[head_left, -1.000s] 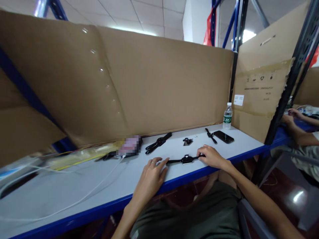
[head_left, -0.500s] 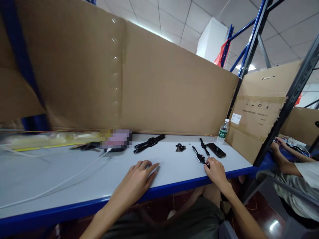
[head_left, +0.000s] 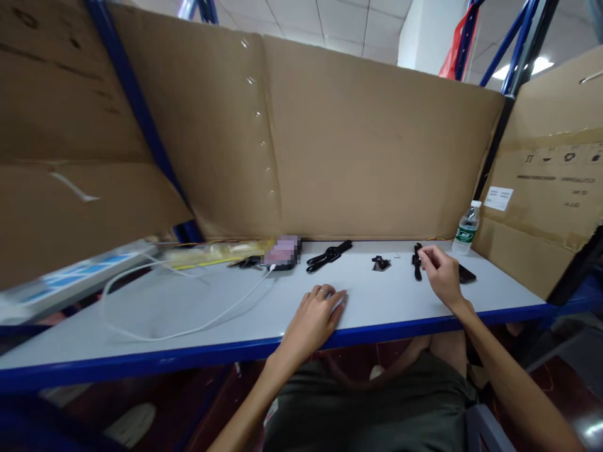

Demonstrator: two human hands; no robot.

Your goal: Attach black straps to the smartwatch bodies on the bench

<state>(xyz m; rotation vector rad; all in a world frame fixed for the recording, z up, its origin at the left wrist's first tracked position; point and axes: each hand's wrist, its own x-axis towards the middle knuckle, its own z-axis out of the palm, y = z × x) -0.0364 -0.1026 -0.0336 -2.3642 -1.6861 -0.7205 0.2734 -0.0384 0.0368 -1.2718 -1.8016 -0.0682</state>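
Observation:
My left hand (head_left: 316,314) lies on the grey table near its front edge, fingers loosely bent, with thumb and forefinger apart. A ring is on one finger. I see no thing clearly held in it. My right hand (head_left: 441,275) is raised over the table at the right, thumb and forefinger pinched together at a slim black watch (head_left: 417,263) with its strap. Whether a second watch is there too, I cannot tell. Behind this hand lies a black phone (head_left: 467,274), partly covered. Left of the watch are a small black part on a dark piece (head_left: 380,263) and a tiny pale bit (head_left: 397,256).
Another black strapped watch (head_left: 331,254) lies further left. Beside it is a black-edged device with a blurred screen (head_left: 287,254), fed by a white cable (head_left: 226,318). A water bottle (head_left: 467,229) stands at back right. Cardboard walls (head_left: 377,150) enclose the table; a power strip (head_left: 75,273) is left.
My view has swung left. My right hand has moved away from the front edge to the far watch; the nearer watch no longer shows separately. My left hand stays on the table.

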